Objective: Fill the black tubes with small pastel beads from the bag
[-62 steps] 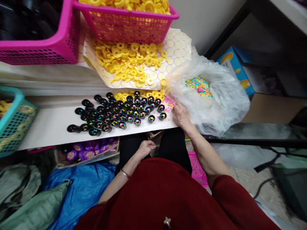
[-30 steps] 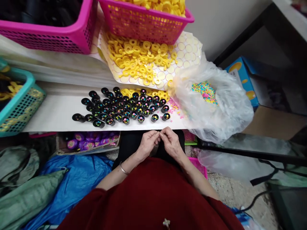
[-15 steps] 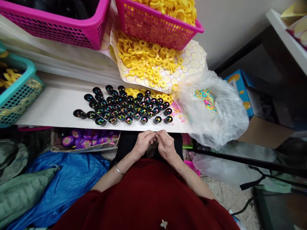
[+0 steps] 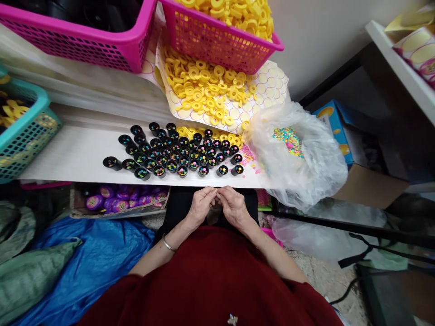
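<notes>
My left hand (image 4: 200, 206) and my right hand (image 4: 233, 207) meet over my lap, just below the front edge of the white table (image 4: 68, 154). Their fingertips are pinched together, and anything between them is too small to see. On the table in front of them stands a cluster of several small black cups (image 4: 176, 151), most with coloured candy beads inside. To the right, an open clear plastic bag (image 4: 306, 176) holds pastel candy beads (image 4: 288, 139). A few loose beads (image 4: 249, 156) lie beside it. Yellow rings (image 4: 207, 90) are heaped on a patterned sheet behind the cups.
A pink basket of yellow rings (image 4: 217, 40) and a second pink basket (image 4: 84, 45) sit at the back. A teal basket (image 4: 23, 136) is at the left edge. Below the table are a box of purple tins (image 4: 118, 201) and a blue tarp (image 4: 102, 258). A blue carton (image 4: 335, 122) stands right.
My right hand left the loose beads by the bag and came down to meet my left hand in my lap. Since then both have stayed together, with only the view shifting.
</notes>
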Demonstrator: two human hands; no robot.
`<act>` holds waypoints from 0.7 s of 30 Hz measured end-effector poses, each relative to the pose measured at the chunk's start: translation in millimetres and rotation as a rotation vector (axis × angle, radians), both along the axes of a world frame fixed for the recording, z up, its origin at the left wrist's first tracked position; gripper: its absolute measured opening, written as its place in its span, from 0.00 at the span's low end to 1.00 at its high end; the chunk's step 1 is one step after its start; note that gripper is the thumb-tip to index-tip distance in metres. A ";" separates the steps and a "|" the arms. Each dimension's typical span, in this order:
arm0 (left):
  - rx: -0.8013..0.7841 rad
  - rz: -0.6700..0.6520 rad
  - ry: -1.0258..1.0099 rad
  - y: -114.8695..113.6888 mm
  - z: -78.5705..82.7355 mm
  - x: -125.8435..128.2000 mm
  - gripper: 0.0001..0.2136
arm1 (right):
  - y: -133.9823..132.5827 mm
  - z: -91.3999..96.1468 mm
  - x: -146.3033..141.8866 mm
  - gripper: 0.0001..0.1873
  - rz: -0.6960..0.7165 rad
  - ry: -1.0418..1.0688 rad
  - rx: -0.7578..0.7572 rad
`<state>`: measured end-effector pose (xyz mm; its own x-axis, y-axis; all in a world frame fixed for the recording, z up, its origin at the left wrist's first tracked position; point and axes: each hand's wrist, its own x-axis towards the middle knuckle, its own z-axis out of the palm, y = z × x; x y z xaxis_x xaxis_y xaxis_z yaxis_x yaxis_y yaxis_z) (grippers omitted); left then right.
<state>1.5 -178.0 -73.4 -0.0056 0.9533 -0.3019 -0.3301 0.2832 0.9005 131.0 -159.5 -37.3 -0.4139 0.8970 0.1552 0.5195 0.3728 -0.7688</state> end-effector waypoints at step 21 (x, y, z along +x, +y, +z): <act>-0.159 -0.665 0.323 -11.8 -72.7 8.6 0.07 | 138.4 49.7 -86.6 0.14 0.354 -0.741 0.253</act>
<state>10.2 -189.8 -146.0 0.4443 0.7318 -0.5168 0.2288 0.4651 0.8552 44.4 -21.1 12.4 -0.7364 0.6708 -0.0883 0.6756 0.7221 -0.1487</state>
